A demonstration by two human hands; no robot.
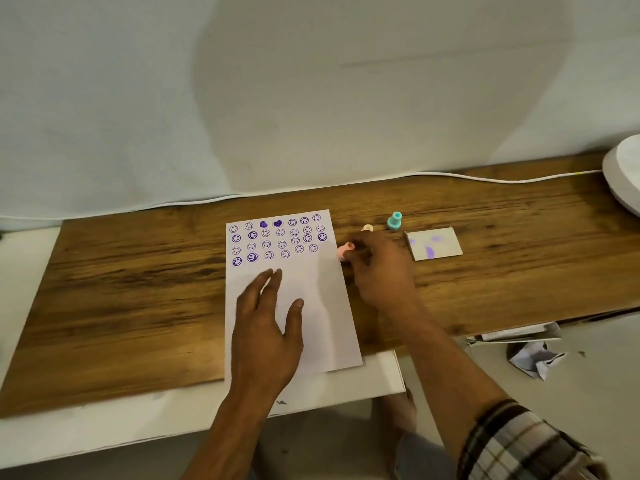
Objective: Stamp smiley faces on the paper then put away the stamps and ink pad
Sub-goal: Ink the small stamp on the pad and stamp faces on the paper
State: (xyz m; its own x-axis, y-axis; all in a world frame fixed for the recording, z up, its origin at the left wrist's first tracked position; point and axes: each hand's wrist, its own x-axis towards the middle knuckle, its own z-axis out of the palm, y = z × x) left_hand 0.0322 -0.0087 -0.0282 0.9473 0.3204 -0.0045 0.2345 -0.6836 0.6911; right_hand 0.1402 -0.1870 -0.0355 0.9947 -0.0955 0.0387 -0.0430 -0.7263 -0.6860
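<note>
Pink stamp pinched in right hand, lying sideways, just off paper right edge; left hand flat, splayed, pinning paper.

Can't really see the pink stamp, mostly buried under right hand. Cream stamp barely peeking out behind it. White thing chopped off at right edge. Faint smileys on paper too small to read.

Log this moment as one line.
left hand: flat on white stamped paper | right hand: grips pink plastic stamp | teal plastic stamp: upright on wooden board
</note>
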